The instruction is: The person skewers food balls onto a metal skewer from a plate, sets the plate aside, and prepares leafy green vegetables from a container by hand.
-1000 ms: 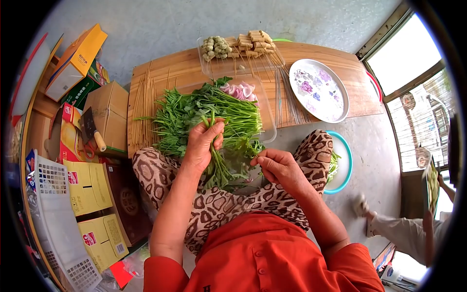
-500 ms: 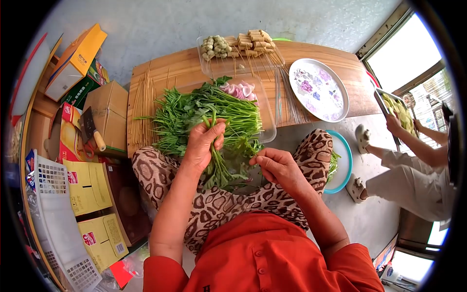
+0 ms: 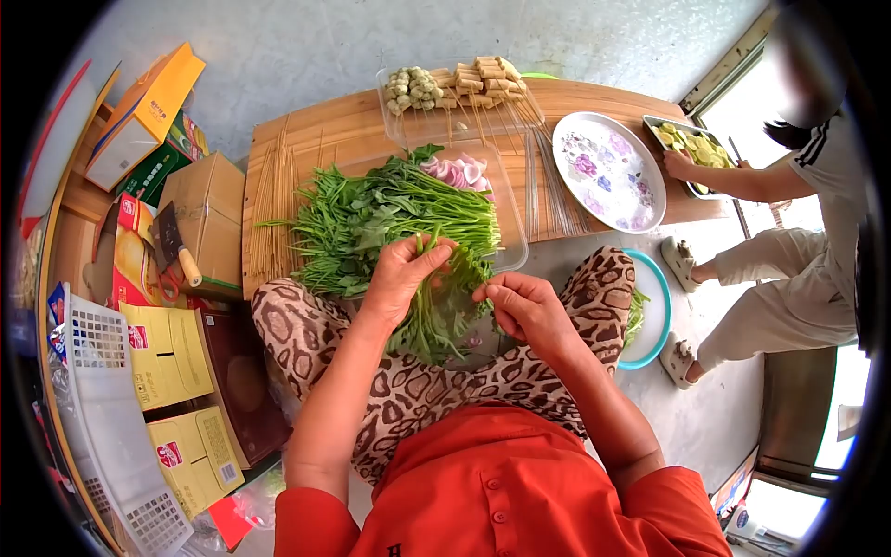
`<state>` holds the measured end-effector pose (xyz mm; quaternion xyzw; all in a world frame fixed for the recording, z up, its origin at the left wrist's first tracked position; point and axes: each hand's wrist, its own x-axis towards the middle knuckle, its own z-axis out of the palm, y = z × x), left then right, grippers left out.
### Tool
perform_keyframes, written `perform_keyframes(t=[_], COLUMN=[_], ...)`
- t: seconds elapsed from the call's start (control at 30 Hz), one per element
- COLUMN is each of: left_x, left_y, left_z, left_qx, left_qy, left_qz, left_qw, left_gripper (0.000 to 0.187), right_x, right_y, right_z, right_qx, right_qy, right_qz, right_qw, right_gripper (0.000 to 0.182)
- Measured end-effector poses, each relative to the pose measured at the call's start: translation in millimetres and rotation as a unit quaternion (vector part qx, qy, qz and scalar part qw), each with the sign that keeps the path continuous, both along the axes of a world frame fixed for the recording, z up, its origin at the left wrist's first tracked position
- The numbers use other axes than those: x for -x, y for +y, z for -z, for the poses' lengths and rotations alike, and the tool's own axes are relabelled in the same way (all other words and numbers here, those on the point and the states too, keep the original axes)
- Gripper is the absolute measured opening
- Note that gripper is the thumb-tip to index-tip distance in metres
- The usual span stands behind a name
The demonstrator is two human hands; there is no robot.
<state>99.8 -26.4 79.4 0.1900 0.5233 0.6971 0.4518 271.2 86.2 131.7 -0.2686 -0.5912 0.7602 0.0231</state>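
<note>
My left hand is closed around several green leafy stems, whose ends hang down over my lap. To its right, my right hand pinches thumb and forefinger together beside the leaves of that bunch; what sits between the fingertips is too small to make out. Just beyond both hands, a thick pile of leafy greens spreads over a clear plastic tray, stems pointing right. Pink curled slices lie at the pile's far right.
Bamboo skewers lie on the wooden table. Behind is a box of skewered food; rightward, a flowered plate. A turquoise-rimmed basin stands below. A co-worker's hand holds a tray of sliced vegetables. Cartons and a cleaver are left.
My left hand has shifted slightly right with the stems, and my right hand is slightly higher. The co-worker has moved the tray of slices onto the table's right end.
</note>
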Motion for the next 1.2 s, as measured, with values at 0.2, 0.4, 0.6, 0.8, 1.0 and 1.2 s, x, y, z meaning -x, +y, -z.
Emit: perform_keyframes(t=[0.2, 0.4, 0.6, 0.8, 1.0, 1.2], left_x=[11.0, 10.1, 10.0, 11.7, 12.3, 12.9], left_y=[-3.2, -5.5, -4.6, -5.4, -5.4, -5.6], left_z=[5.7, -5.3, -2.3, -0.1, 2.4, 3.7], left_qx=[0.012, -0.013, -0.064, -0.035, -0.053, -0.061], left_qy=[0.124, 0.106, 0.018, -0.020, -0.021, -0.025], left_qz=[-0.081, -0.068, -0.059, -0.057, -0.035, -0.029], left_qw=[0.989, 0.992, 0.996, 0.998, 0.998, 0.997], left_gripper=[0.024, 0.028, 0.025, 0.024, 0.027, 0.028], right_x=[-3.0, -6.1, -7.4, -6.4, -6.2, -6.2], right_y=[2.2, 5.6, 0.7, -2.2, -3.9, -3.8], right_z=[3.8, 3.5, 2.4, 2.6, 0.5, 1.4], right_qx=[0.017, 0.007, -0.005, -0.002, 0.006, -0.004], right_qy=[0.003, 0.005, 0.007, 0.020, 0.023, 0.022], right_qz=[0.015, 0.019, -0.001, -0.017, -0.023, -0.029], right_qw=[1.000, 1.000, 1.000, 1.000, 0.999, 0.999], right_gripper=[0.021, 0.021, 0.022, 0.022, 0.022, 0.022])
